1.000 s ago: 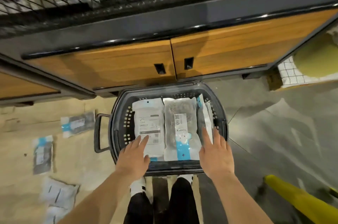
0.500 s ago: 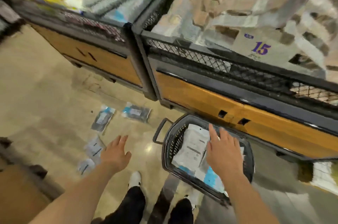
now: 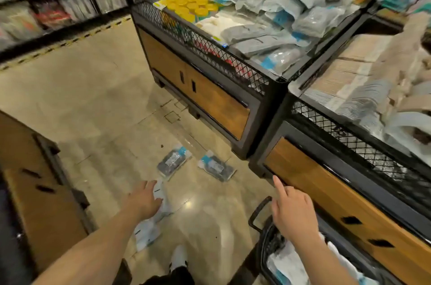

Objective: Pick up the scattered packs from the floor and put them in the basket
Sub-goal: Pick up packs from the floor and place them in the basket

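Left hand [image 3: 145,198], fingers spread and empty, over a white pack [image 3: 161,193] on the floor [image 3: 93,103]; right hand [image 3: 290,209] open above the basket [image 3: 258,212]; dark packs [image 3: 173,163] lie beyond, bare floor leftward.

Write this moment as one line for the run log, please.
left hand: open, reaching to white pack | right hand: open, above basket | dark packs on floor

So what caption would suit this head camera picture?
Left hand reaches toward packs scattered on the shop floor; right hand hovers over the basket.
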`<state>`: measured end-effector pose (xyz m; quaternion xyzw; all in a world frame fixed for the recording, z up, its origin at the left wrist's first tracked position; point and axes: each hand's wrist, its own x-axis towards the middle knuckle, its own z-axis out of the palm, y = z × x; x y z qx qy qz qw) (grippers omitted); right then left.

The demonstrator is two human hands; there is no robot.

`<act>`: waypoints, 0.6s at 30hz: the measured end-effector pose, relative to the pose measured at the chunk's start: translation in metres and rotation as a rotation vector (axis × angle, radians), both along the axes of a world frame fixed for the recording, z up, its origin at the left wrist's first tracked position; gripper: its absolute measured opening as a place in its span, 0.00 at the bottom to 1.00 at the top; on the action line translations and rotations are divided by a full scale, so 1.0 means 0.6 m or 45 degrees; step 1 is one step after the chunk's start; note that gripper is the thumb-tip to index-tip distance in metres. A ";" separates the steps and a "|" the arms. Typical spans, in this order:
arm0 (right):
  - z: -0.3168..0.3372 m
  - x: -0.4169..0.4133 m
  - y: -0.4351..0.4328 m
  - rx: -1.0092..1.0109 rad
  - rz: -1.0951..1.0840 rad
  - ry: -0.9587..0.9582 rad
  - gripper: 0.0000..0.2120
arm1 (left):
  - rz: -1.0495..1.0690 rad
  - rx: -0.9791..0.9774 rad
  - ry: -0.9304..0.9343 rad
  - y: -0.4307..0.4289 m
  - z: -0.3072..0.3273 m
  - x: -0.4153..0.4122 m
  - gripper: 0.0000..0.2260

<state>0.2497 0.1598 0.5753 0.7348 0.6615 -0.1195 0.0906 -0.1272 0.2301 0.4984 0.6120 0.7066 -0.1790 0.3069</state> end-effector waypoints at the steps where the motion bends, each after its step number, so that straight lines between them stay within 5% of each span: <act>1: -0.007 -0.023 0.020 -0.019 0.015 0.008 0.29 | 0.014 -0.003 -0.001 0.021 -0.003 -0.019 0.31; 9: -0.073 -0.123 0.183 -0.115 0.062 0.097 0.29 | 0.033 -0.011 -0.044 0.207 -0.043 -0.057 0.30; 18: -0.269 -0.126 0.387 -0.306 0.080 0.116 0.30 | -0.024 -0.065 0.128 0.340 -0.195 -0.082 0.27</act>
